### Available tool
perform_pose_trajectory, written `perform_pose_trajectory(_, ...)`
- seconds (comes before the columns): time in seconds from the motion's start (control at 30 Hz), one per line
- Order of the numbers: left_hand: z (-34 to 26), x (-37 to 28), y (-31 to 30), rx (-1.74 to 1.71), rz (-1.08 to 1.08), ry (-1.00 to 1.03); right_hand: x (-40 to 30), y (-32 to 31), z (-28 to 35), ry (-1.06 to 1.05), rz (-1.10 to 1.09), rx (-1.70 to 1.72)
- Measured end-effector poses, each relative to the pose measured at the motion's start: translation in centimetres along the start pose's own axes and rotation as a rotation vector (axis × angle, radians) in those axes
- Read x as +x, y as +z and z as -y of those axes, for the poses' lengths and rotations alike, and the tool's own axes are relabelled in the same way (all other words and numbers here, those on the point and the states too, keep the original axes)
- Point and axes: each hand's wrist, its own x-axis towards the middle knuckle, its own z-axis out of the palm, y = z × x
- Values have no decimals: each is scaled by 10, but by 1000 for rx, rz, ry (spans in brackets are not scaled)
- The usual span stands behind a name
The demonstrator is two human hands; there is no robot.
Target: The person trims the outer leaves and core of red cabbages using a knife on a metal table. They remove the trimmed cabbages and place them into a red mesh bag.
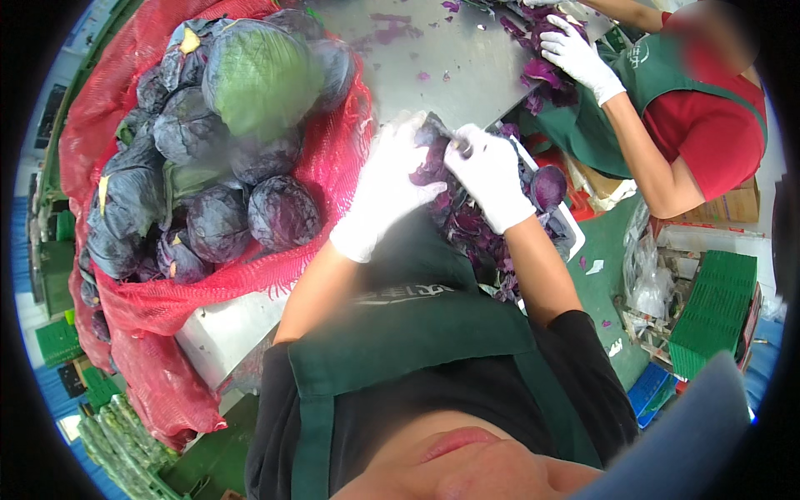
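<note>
My left hand [390, 181], in a white glove, is wrapped around a red cabbage [430, 164], most of which its fingers and palm hide. My right hand [494, 175], gloved as well, grips a small knife [461, 146]; its dark handle end shows, and its blade lies against the cabbage and is hard to make out. Below both hands, a white bin [576, 228] holds a heap of loose purple cabbage leaves [469, 228]. To the left, whole red cabbages [284, 212] are piled in an opened red mesh sack [250, 275] on the steel table [431, 81].
Across the table, a co-worker's gloved hand [578, 59] rests on another red cabbage [550, 31]. Leaf scraps [424, 76] dot the steel. Stacked green crates [712, 312] and clear plastic bags [650, 281] stand at the right on the green floor [594, 287].
</note>
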Motion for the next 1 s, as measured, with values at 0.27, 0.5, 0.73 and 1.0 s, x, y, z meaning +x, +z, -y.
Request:
perform_pose_trajectory(0.27,26,-9,-32,-642,4,-326,-39,37,-131,476,-40,150)
perform_pose_trajectory(0.5,24,-2,-32,-472,33,-307,-32,-2,-3,219,28,642)
perform_pose_trajectory(0.73,25,7,-29,-356,142,-210,-7,21,-5,7,170,624)
perform_pose_trajectory(1.0,20,7,-37,-294,182,-187,-5,32,-48,101,-98,306)
